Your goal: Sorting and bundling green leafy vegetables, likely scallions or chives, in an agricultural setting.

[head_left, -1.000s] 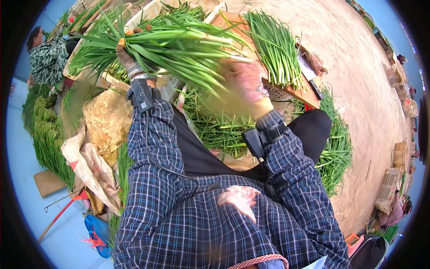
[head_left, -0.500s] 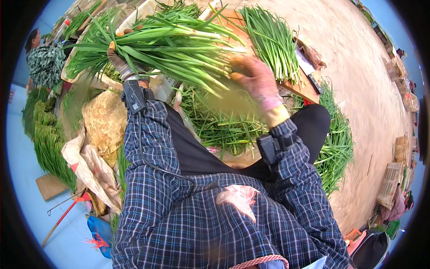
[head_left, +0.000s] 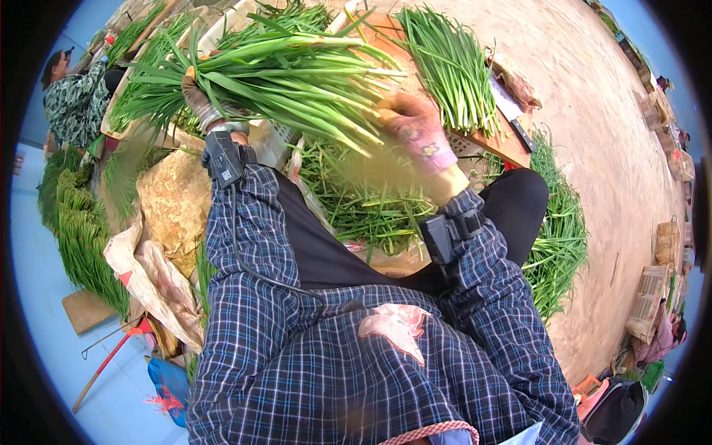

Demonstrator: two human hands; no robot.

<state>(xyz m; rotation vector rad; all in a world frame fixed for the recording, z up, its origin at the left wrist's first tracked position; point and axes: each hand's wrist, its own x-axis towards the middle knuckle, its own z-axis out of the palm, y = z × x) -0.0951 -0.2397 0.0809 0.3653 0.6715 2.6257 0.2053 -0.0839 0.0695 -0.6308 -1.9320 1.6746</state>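
My left hand, in a brownish work glove, is closed around a thick bunch of garlic chives. Their leaf tips point left and their pale stalk ends fan out to the right. My right hand, in a thin glove with a pink flowered cuff, is at those stalk ends with thumb and fingers pinched together on them. Which stalks it grips is partly hidden by the fingers. Another pile of garlic chives lies lined up on a wooden board to the right.
A black-handled knife lies on the board beside a crumpled brown cloth. Loose green trimmings heap up between my knees. More greens lie by my right knee. A person sits at the far left.
My right hand has turned slightly and come a little lower, its fingers curling in at the stalk ends. The left hand keeps holding the bunch in nearly the same place.
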